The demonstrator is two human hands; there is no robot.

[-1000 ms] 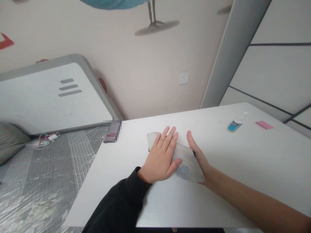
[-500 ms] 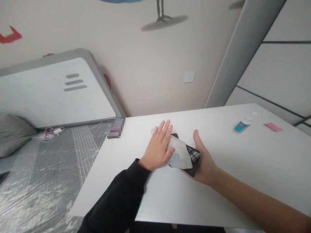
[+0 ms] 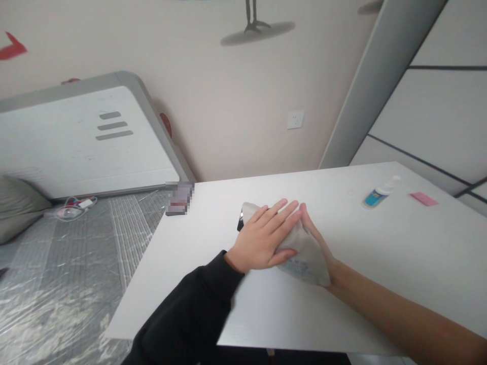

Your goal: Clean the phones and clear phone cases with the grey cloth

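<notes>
A pale grey cloth (image 3: 310,258) with faint blue print lies over a dark, flat phone, and only one black corner of the phone (image 3: 240,221) sticks out at the left. My left hand (image 3: 266,235), in a black sleeve, rests flat on top of the cloth with its fingers stretched out. From beneath and the right, my right hand (image 3: 316,234) supports the phone; its thumb points up by the cloth's edge, while the other fingers are hidden. Both hands are above the white table (image 3: 266,314).
A small bottle with a blue label (image 3: 376,196) lies toward the right, beside a pink flat piece (image 3: 423,198). At the table's left back corner is a blurred-out rectangular object (image 3: 178,198). A plastic-covered bed (image 3: 76,274) adjoins the left side.
My left hand has slid right across the phone with the cloth. The cloth now covers the phone's right end, and its black left corner shows instead.
</notes>
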